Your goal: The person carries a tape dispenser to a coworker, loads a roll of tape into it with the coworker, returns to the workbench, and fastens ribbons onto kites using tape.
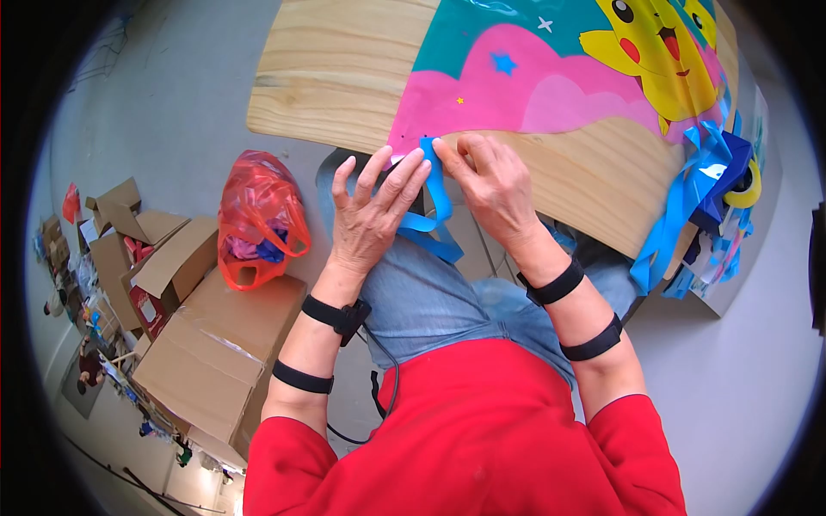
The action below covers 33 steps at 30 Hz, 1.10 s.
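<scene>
A blue ribbon [440,202] hangs in loops over the table's front edge, its upper end at the corner of a printed plastic sheet [525,95] in pink and teal with a yellow cartoon figure. My right hand [495,185] pinches that upper end between thumb and forefinger. Just left of it, my left hand [370,211] has its fingers stretched and spread, the fingertips on the sheet's corner and beside the ribbon. Whether the thumb of my left hand touches anything is hidden.
The wooden table [331,69] carries the sheet. At its right edge hang more blue strips [671,215] beside a yellow tape roll [747,185]. On the left, a red plastic bag [258,206] rests on a cardboard box [206,361]. A black cable [391,378] runs by my lap.
</scene>
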Each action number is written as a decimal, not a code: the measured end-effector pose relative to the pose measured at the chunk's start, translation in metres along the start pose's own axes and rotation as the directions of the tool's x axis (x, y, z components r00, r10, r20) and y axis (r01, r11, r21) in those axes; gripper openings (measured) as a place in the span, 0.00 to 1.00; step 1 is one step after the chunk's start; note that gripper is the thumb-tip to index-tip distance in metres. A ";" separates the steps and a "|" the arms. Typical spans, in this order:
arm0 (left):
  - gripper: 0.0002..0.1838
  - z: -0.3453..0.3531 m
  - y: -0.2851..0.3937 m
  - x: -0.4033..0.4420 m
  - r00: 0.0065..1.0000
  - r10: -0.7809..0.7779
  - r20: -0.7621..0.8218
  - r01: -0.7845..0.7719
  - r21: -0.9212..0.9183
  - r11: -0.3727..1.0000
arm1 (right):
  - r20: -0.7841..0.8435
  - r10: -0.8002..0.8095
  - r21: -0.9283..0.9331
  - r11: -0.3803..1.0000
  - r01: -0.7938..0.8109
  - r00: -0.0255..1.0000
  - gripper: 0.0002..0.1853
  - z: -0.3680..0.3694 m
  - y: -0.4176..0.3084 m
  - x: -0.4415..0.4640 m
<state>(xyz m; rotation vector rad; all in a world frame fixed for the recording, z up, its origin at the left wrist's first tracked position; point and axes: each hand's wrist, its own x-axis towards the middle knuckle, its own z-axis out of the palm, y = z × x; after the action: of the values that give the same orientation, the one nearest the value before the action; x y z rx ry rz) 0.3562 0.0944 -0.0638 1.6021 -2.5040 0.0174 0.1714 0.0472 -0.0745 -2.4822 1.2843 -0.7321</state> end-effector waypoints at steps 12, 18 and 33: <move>0.27 0.003 0.002 0.002 0.999 -0.044 0.007 0.043 0.044 0.998 | 0.054 0.016 -0.129 0.992 -0.009 0.998 0.21 0.003 -0.008 -0.002; 0.27 0.006 0.001 0.003 0.998 -0.067 -0.001 0.067 0.057 0.996 | 0.060 0.045 -0.157 0.987 -0.035 0.997 0.21 0.004 -0.012 0.003; 0.27 0.007 0.000 0.009 0.999 -0.035 -0.004 0.035 0.084 0.996 | -0.070 0.224 0.117 0.970 -0.215 0.972 0.18 0.005 -0.008 0.006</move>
<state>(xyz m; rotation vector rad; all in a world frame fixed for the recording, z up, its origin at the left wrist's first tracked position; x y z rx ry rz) 0.3519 0.0858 -0.0694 1.6763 -2.5043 0.1223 0.1823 0.0465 -0.0733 -2.2006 1.4778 -0.8316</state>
